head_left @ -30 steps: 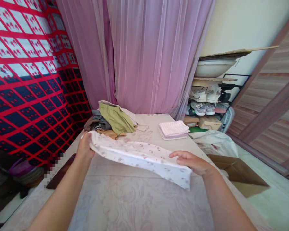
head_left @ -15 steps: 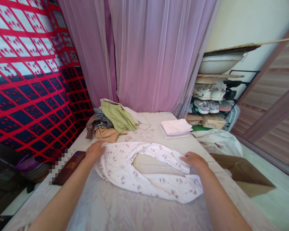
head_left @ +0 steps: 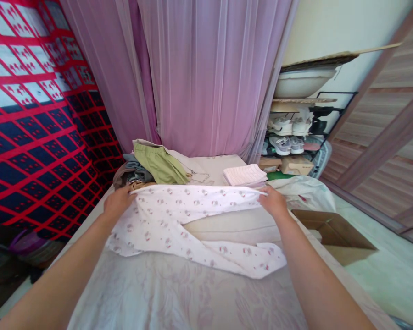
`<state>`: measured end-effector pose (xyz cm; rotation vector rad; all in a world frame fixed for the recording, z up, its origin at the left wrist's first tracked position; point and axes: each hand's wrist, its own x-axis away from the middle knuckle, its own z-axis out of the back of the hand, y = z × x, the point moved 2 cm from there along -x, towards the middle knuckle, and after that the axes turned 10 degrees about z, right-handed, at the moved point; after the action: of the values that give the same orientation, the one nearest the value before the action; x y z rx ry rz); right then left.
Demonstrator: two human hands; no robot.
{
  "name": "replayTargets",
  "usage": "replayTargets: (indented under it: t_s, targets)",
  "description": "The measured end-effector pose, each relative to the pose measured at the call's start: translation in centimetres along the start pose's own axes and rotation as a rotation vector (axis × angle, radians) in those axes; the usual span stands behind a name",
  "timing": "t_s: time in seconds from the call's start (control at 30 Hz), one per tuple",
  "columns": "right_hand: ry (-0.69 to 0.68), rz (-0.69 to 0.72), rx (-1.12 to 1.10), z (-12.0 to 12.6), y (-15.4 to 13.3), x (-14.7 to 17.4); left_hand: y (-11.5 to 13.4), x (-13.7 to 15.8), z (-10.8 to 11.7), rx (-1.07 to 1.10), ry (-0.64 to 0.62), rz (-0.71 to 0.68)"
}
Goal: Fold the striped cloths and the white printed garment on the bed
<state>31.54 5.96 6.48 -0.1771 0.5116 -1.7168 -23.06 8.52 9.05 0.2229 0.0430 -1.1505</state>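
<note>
I face a mauve curtain (head_left: 206,78) falling in long, softly lit folds. On my left hangs a red-gridded cloth (head_left: 27,133), white above and navy below. To my right, a black rack (head_left: 349,104) stands by a cream wall (head_left: 344,27), with wood-grain panels (head_left: 382,151) along the pale floor (head_left: 392,270).

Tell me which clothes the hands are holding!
The white printed trousers, stretched between left hand and right hand; the green elastic-waisted bottoms and folded pink stack lie unheld.
</note>
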Motion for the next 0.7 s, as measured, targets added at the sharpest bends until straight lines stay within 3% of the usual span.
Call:
replayTargets:
  t_s: [0.07, 0.17, 0.23, 0.33, 0.4, 0.53, 0.7]
  targets:
    - [0.131, 0.069, -0.085, 0.0, -1.0, -0.4, 0.4, 0.0, 0.6, 0.090, 0.129, 0.005]
    - [0.042, 0.118, -0.253, -0.4, -1.1, 0.8, 0.5, 1.1, -0.6, 0.150, 0.150, -0.012]
    - [-0.146, 0.163, -0.356, -0.4, -0.2, 2.9, 0.1, 2.4, -2.3, 0.142, 0.074, -0.074]
    - [-0.620, 0.260, -0.551, 0.1, 1.9, 7.4, -1.6, 4.6, -4.8, 0.152, -0.059, -0.155]
    - [-0.733, 0.251, -0.589, 0.8, 3.5, 10.0, -3.2, 6.1, -5.7, 0.168, -0.084, -0.128]
    - [-0.665, 0.226, -0.576, 1.0, 4.9, 12.0, -5.6, 9.3, -6.2, 0.173, -0.123, -0.075]
    - [-0.424, 0.095, -0.746, -0.5, 3.7, 10.4, -6.4, 12.8, -5.7, 0.230, -0.116, -0.270]
